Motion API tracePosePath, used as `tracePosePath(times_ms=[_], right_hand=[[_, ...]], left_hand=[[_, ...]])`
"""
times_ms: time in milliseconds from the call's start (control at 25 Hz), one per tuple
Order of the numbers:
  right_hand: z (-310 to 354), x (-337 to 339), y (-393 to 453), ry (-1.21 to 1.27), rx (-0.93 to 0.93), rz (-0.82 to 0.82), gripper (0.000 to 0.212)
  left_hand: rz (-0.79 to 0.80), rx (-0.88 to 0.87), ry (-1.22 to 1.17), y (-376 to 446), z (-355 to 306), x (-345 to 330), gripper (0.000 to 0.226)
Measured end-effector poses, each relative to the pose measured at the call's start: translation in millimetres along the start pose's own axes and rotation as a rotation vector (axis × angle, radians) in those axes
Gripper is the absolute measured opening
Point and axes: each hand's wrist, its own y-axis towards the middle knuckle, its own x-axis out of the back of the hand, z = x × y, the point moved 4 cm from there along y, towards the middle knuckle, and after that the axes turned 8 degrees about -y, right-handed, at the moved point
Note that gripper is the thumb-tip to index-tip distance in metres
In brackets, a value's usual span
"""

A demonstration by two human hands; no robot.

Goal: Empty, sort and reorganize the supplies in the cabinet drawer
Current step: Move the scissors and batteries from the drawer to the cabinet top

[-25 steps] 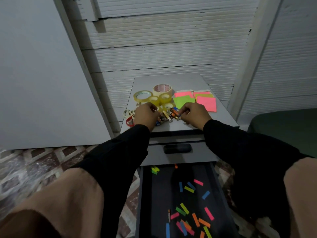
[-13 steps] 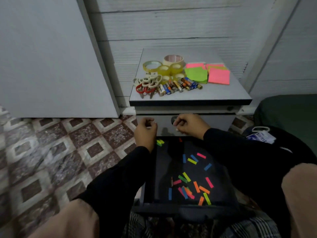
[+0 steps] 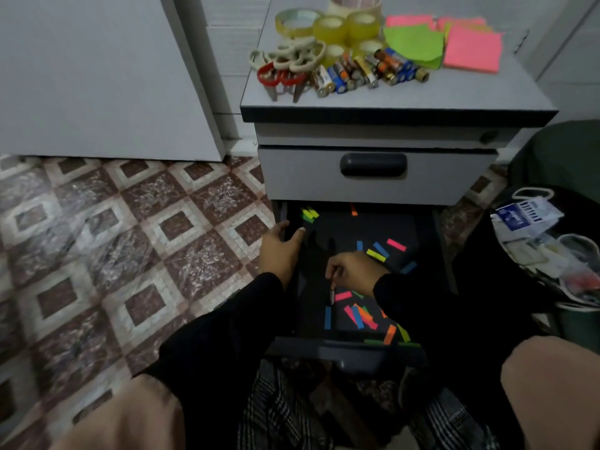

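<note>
The lower drawer (image 3: 435,241) of the grey cabinet (image 3: 389,102) is pulled out, its black floor strewn with several coloured sticky tabs (image 3: 360,315). My right hand (image 3: 354,271) is inside the drawer and pinches a small battery (image 3: 332,295) that points down. My left hand (image 3: 281,251) rests on the drawer's left wall, fingers relaxed. On the cabinet top lie tape rolls (image 3: 328,24), scissors (image 3: 285,68), a row of batteries (image 3: 367,71) and pink and green sticky notes (image 3: 470,48).
The upper drawer (image 3: 373,177) is closed, with a dark handle. A white board (image 3: 97,76) leans on the wall at left over patterned floor tiles. A bag of papers and packets (image 3: 532,235) sits at right. My knees fill the bottom corners.
Both hands have come down from the cabinet top into the open drawer. My right hand has taken hold of a battery; my left has settled on the drawer's left wall.
</note>
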Motion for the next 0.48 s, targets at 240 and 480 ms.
tracePosePath(times_ms=[240, 480], right_hand=[[-14.1, -43.6, 15.5, -0.23, 0.048, 0.065, 0.026], [-22.0, -62.5, 23.1, -0.38, 0.083, 0.092, 0.034]], left_hand=[[0.045, 0.059, -0.077, 0.3, 18.8, -0.8, 0.053], [0.059, 0.007, 0.137, 8.3, 29.8, -5.4, 0.064]])
